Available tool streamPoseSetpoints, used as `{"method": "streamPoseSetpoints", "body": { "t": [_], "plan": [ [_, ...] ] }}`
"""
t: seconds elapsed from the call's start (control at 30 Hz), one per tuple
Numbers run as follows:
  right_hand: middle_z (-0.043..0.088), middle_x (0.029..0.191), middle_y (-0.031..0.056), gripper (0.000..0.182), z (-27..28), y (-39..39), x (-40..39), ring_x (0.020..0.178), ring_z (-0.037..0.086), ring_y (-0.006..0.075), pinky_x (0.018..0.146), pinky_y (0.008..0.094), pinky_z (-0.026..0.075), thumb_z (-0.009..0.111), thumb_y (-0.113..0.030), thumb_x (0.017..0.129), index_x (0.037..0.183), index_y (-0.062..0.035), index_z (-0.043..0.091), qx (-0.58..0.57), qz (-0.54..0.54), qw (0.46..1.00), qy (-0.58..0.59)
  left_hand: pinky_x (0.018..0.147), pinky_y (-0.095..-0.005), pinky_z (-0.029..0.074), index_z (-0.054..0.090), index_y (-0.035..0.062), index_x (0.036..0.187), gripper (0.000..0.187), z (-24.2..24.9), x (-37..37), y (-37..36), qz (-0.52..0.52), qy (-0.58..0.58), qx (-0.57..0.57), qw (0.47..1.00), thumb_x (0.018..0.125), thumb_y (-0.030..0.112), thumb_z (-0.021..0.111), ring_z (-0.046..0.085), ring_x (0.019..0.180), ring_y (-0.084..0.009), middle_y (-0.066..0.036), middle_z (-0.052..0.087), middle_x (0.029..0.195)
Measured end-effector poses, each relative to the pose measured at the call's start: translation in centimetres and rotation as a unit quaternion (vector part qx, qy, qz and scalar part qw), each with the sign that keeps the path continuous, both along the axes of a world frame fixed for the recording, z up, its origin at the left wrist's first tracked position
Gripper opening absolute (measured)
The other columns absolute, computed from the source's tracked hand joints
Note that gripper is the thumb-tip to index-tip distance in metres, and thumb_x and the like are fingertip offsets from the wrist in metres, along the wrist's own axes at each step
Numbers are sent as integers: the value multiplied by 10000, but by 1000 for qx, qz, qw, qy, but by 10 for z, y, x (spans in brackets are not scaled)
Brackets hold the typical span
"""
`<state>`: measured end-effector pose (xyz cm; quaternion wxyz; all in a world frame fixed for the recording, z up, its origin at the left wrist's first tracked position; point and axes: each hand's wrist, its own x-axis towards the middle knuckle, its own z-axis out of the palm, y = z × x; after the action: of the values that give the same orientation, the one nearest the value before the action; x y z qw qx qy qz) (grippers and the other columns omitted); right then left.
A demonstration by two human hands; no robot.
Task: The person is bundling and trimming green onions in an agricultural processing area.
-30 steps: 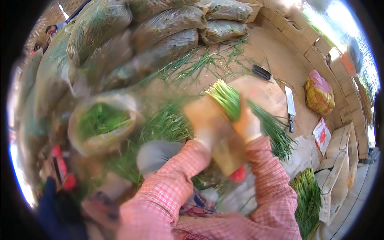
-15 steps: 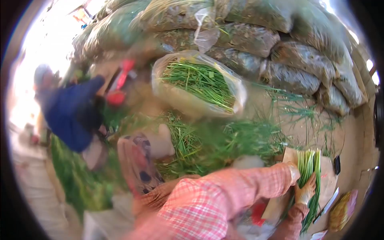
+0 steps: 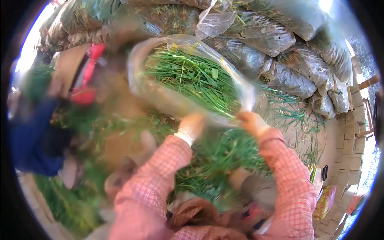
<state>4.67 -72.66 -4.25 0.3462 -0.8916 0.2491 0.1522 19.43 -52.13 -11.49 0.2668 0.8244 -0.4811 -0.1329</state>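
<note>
While the right hand (image 3: 251,122) pinches a plastic bag (image 3: 167,102), green stalks (image 3: 196,80) inside, left hand (image 3: 193,125) alongside — grip unclear

Bag (image 3: 247,94): mouth gaping upward, passable from above
Sacks (image 3: 256,34): stacked wall bars the far side
Co-worker (image 3: 30,136): apparently blocks the left, though blurred

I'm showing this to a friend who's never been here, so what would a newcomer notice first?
Probably the open plastic bag of green stalks above centre, with the left hand and right hand at its near edge. Behind it, stuffed bags are piled across the top. A bright red object stands out at upper left.
</note>
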Motion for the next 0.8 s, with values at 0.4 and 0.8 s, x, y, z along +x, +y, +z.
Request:
{"method": "streamPoseSetpoints", "body": {
  "t": [0.4, 0.8],
  "plan": [
    [430, 1265, 207, 973, -71, -20, 275, 1170, 391, 388, 1008, 402, 314, 811, -318, 518, 1316, -33, 334, -218, 61, 970, -88, 790, -339, 460, 617, 8, 947, 192, -69, 87, -42, 272, 374, -293, 837, 817, 132, 547, 603, 886, -271, -148, 632, 931],
    [532, 1122, 209, 861, -109, -8, 314, 1065, 492, 371, 912, 402, 398, 814, -257, 485, 1221, -15, 439, -98, 142, 969, -175, 848, -303, 441, 502, -27, 1114, 359, -62, 130, -32, 386, 458, -568, 564, 781, 22, 628, 541, 959, -192, -103, 556, 1048]
  ]
}}
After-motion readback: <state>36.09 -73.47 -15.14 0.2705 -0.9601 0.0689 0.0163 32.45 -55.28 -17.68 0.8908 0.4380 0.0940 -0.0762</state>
